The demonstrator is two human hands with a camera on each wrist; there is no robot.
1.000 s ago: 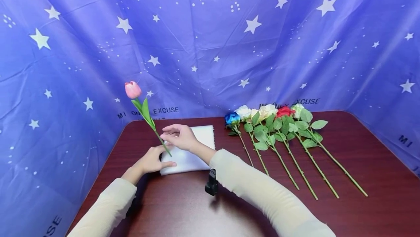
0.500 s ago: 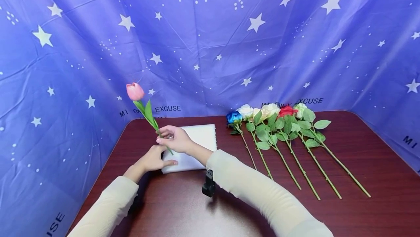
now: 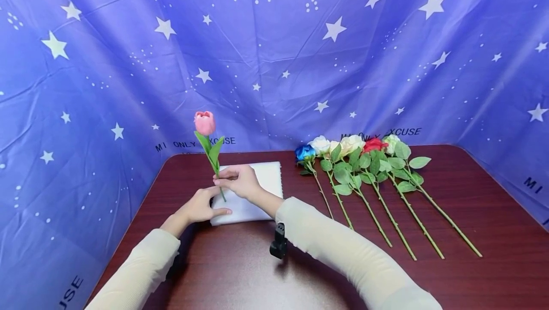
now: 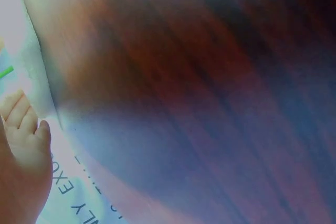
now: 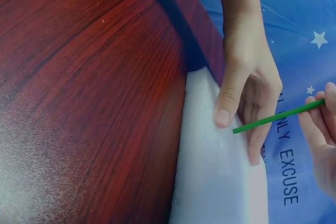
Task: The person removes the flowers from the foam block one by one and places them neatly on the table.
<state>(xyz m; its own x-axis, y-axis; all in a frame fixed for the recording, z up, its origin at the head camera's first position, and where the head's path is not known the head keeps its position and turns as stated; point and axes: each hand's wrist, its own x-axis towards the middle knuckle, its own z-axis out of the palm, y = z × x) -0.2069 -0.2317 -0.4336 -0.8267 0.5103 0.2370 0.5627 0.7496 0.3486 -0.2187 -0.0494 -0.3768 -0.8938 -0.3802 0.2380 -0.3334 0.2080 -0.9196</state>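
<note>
A pink tulip [image 3: 205, 123] with green leaves stands almost upright in the head view. My right hand [image 3: 241, 183] pinches its stem [image 5: 278, 116] between thumb and fingers, below the leaves. The stem's bare lower end shows over a white foam block [image 3: 261, 181]; whether it touches cannot be told. My left hand [image 3: 200, 206] grips the block's left end, thumb on the near part and fingers toward the far side. In the right wrist view that left hand [image 5: 249, 77] spans the block. The left wrist view is mostly blurred table, with part of a hand [image 4: 29, 156] at its left edge.
To the right on the dark red table [image 3: 240, 272] lies a row of stemmed roses: a blue rose [image 3: 304, 153], a red rose [image 3: 374, 145] and several pale ones. A blue starry curtain [image 3: 266, 62] hangs behind. A black wrist camera [image 3: 278, 242] hangs under the right sleeve.
My right hand has closed on the tulip's stem and tilted it from leaning left to nearly upright, the bloom swinging right. My left hand stays at the foam block.
</note>
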